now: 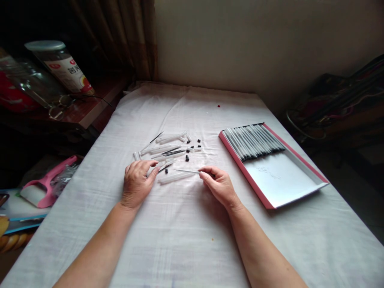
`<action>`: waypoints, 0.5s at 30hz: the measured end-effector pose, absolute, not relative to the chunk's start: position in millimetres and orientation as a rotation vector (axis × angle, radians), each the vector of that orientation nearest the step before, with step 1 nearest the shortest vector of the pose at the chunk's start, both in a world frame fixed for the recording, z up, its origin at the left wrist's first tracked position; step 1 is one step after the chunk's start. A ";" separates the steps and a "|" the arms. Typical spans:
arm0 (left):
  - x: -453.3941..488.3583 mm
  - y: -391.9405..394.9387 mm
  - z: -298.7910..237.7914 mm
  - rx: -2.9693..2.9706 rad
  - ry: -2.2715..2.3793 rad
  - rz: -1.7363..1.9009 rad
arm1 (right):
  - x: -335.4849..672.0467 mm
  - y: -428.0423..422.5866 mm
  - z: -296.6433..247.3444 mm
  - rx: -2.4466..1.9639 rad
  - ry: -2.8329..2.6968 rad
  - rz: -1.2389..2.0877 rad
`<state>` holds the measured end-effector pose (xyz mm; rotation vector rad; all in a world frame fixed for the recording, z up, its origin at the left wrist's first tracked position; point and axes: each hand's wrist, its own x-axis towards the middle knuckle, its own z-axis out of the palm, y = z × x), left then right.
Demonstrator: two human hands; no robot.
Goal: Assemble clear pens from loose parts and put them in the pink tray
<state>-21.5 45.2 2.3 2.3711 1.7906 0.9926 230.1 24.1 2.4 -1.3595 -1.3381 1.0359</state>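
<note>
My right hand [218,185] pinches a thin pen refill [187,171] between thumb and fingertips, its slim end pointing left. Below that refill, a clear pen barrel [175,177] lies on the cloth. At the near left of the loose pile, my left hand [138,181] has thumb and index finger closed around a clear pen barrel [163,164]; its far end lies among other parts. More clear barrels [171,138], dark-tipped refills [173,152] and small black plugs [187,158] are scattered just beyond both hands.
To the right, a pink-edged shallow box [268,188] holds a row of assembled pens [255,142] at its far end. A white cloth covers the table [168,240]. Left of it stand a lidded jar [64,68] on a wooden cabinet and a pink-handled tool [48,184].
</note>
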 end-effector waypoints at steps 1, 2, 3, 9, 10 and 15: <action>-22.4 47.0 0.9 2.381 1.865 0.956 | 231.7 25.1 2.6 -1.384 -1.307 1.036; -22.9 48.5 -0.7 2.394 1.910 0.919 | 232.8 26.0 2.9 -1.399 -1.282 1.041; -23.0 49.6 -2.3 2.401 1.937 0.892 | 233.4 26.6 3.2 -1.407 -1.264 1.045; -22.9 52.9 -6.7 2.339 1.976 0.869 | 230.8 26.9 4.6 -1.403 -1.258 1.050; -23.1 53.3 -6.7 2.334 1.964 0.873 | 230.6 26.9 4.3 -1.402 -1.261 1.049; -23.4 53.4 -5.5 2.360 1.939 0.907 | 231.0 26.9 1.9 -1.398 -1.284 1.032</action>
